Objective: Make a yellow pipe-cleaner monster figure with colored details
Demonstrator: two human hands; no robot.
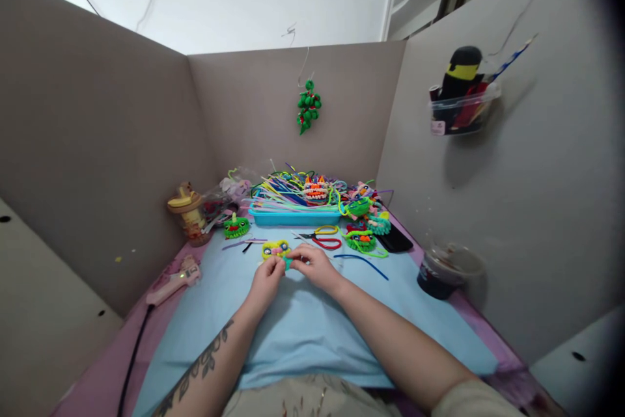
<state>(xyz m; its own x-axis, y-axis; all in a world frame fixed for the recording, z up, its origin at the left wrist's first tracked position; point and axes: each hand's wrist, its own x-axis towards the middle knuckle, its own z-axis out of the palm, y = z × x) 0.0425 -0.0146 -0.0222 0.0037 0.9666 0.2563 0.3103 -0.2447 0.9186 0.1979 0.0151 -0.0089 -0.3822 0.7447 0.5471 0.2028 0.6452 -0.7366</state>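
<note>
Close together over the blue cloth (303, 313), my left hand (269, 277) and my right hand (315, 266) pinch a small teal piece of pipe cleaner (287, 263) between their fingertips. Just beyond them lies a yellow pipe-cleaner figure (268, 248) with round eyes and a pink part; its near edge is hidden by my fingers. Past my right hand rest scissors (326, 237) with one yellow and one red handle loop. A dark blue pipe cleaner (364, 259) lies to the right, while a purple one (244, 242) lies to the left.
At the back a turquoise tray (295, 217) overflows with pipe cleaners. Green figures (237, 227) sit left and right of it. A pink glue gun (174, 282) with its cord and a drink cup (189, 215) stand left. A phone (396, 239) and a dark tub (437, 274) are right.
</note>
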